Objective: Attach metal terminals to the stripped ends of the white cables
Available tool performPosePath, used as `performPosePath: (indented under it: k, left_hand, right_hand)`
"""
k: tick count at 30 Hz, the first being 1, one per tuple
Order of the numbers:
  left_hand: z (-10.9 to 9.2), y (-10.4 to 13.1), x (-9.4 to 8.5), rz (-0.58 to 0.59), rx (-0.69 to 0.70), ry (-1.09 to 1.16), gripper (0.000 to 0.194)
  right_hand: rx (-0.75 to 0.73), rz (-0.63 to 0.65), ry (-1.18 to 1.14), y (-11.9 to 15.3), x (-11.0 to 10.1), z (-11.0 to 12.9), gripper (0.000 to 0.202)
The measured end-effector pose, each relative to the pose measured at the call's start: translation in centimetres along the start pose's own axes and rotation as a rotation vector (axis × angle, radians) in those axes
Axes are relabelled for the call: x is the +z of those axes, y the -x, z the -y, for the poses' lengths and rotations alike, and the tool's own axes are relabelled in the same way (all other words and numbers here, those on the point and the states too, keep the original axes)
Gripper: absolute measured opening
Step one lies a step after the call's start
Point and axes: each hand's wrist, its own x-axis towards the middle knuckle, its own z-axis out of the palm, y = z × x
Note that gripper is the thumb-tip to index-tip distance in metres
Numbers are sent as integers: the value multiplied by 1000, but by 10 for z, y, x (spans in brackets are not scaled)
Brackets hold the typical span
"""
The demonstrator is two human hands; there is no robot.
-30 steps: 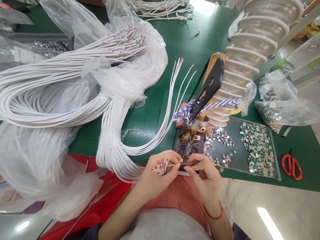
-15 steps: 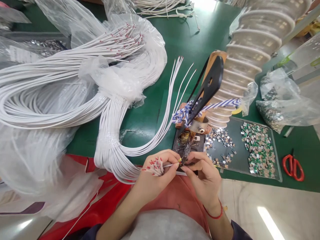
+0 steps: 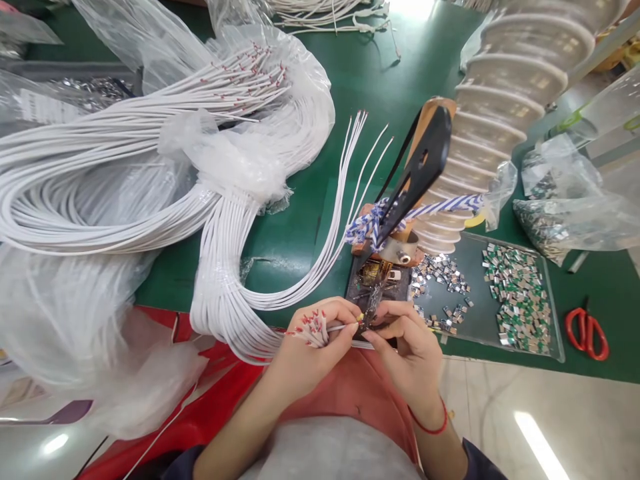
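My left hand (image 3: 303, 367) is closed round a bundle of white cables (image 3: 315, 331) with red-tipped ends. Between its thumb and forefinger, one cable end points right, toward my other hand. My right hand (image 3: 413, 357) is closed in a pinch at that cable's tip; the small piece at its fingertips is too hidden to name. Both sets of fingertips nearly meet at the front of a dark tray (image 3: 356, 288), under a clamped fixture with a black slotted bar (image 3: 417, 170) and a metal clamp (image 3: 399, 251). The held cables run left into a large white coil (image 3: 220, 267).
Right of the fixture, a shallow tray (image 3: 477, 313) bears small metal connectors (image 3: 443, 273) and green-and-silver pieces (image 3: 520, 300). Red-handled scissors (image 3: 587, 333) lie at the right. A ribbed clear hose (image 3: 505, 100) hangs over the green table (image 3: 390, 87). Plastic-wrapped cables (image 3: 240, 87) cover the left.
Both hands stay almost in place, with only slight shifts at the fingertips. The whole view has moved a little.
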Motion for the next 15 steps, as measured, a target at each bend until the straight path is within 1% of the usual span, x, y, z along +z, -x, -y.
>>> performPosePath:
  k: [5, 12, 15]
  left_hand:
    - [4, 1, 2, 15, -46, -13, 20]
    - [4, 3, 3, 18, -38, -3, 20]
    - [6, 4, 4, 15, -69, -2, 20]
  right_hand:
    - [15, 3, 1, 6, 1, -3, 23]
    - [39, 32, -6, 12, 0, -4, 22]
    - [63, 4, -24, 16, -2, -4, 18]
